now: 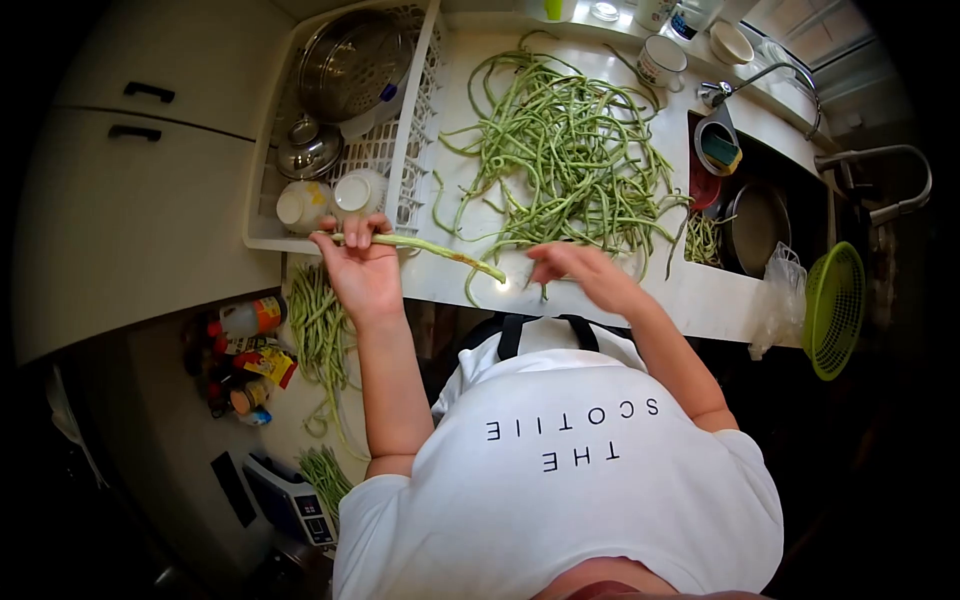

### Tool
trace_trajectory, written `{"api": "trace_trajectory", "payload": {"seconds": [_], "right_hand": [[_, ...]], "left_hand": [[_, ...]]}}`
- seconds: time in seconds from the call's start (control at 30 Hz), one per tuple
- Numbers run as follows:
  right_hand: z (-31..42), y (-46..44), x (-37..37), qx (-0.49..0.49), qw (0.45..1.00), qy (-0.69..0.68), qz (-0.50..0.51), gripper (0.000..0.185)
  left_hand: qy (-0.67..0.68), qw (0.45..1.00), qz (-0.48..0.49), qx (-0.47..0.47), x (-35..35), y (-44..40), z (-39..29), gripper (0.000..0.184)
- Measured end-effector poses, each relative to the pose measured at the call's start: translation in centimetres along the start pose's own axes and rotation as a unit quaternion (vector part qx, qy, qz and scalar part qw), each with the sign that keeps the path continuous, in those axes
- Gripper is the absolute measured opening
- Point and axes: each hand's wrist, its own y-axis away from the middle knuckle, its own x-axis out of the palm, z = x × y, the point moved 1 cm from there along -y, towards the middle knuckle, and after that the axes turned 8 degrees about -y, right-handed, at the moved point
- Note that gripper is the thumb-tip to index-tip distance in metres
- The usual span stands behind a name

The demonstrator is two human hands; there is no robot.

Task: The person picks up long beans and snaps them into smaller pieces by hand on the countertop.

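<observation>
Between the thumb and fingers of my left hand (362, 268) is a long green bean (440, 250), which stretches to the right over the counter's front edge and has a brownish patch near its far end. My right hand (580, 272) is just beyond that end, apart from it, with its fingers partly spread and nothing seen in them. A large tangled heap of long beans (570, 150) covers the white counter (455, 85) in front of me. More long beans (318, 320) lie in a bunch at the left, below my left hand.
A white dish rack (408, 130) with pots and bowls stands at the back left. At the right are a sink holding a pan (757, 228), a faucet (890, 160), a plastic bag (780, 300) and a green basket (834, 310). A scale (292, 500) and bottles are lower left.
</observation>
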Motion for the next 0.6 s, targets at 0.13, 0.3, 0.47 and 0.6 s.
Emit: {"api": "trace_trajectory", "payload": {"seconds": [0.13, 0.3, 0.47, 0.6], "right_hand": [[1.0, -0.9, 4.5, 0.051, 0.990, 0.019, 0.127, 0.034], [1.2, -1.6, 5.4, 0.143, 0.967, -0.114, 0.179, 0.035], [1.3, -1.6, 6.1, 0.205, 0.929, -0.243, 0.191, 0.044], [0.9, -1.5, 6.3, 0.211, 0.929, -0.234, 0.194, 0.048]], "left_hand": [[-0.051, 0.997, -0.046, 0.038, 0.4, 0.7, 0.2, 0.031], [-0.167, 0.986, -0.008, 0.017, 1.4, 2.6, 1.3, 0.029], [-0.205, 0.979, 0.002, -0.017, 0.8, 4.3, 2.8, 0.028], [-0.210, 0.977, -0.037, -0.005, 1.1, 4.6, 2.5, 0.027]]}}
